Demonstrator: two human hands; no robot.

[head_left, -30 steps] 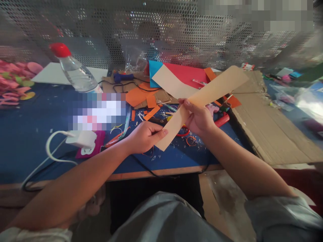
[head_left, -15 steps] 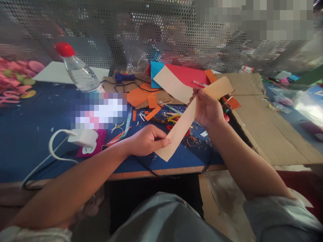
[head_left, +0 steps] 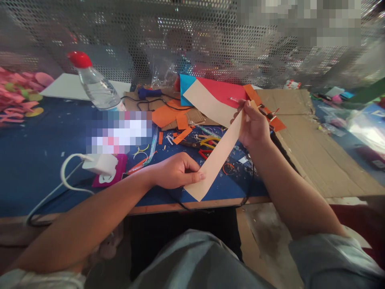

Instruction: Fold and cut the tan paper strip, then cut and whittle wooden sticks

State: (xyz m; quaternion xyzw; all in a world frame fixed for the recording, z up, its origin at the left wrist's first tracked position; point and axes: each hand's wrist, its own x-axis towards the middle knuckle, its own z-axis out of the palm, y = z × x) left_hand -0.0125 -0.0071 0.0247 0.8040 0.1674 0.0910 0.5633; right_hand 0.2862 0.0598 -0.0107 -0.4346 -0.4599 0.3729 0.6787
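Observation:
A long cream paper strip [head_left: 218, 160] stretches at a slant between my hands above the blue table. My left hand [head_left: 177, 171] pinches its near end between thumb and fingers. Around its far end my right hand [head_left: 255, 124] is closed, with the fingertips partly hidden behind the paper. Beyond the strip lies a wider cream sheet [head_left: 207, 102], resting on red paper [head_left: 222, 90] and blue paper [head_left: 186, 86]. Under and beside the strip are yellow-handled pliers [head_left: 209, 140], a tool with red handles [head_left: 204, 153] and small scraps.
At the left stand a tilted water bottle [head_left: 100, 90] with a red cap and a white plug [head_left: 100, 163] on a magenta power strip [head_left: 120, 168]. Orange paper pieces [head_left: 167, 114] and a blue glue gun [head_left: 148, 93] lie at the back. Cardboard [head_left: 321, 148] covers the right side.
My right hand has shifted slightly right and up along the strip. The loose curled end that stuck out past it no longer shows. My left hand keeps its pinch, a little lower.

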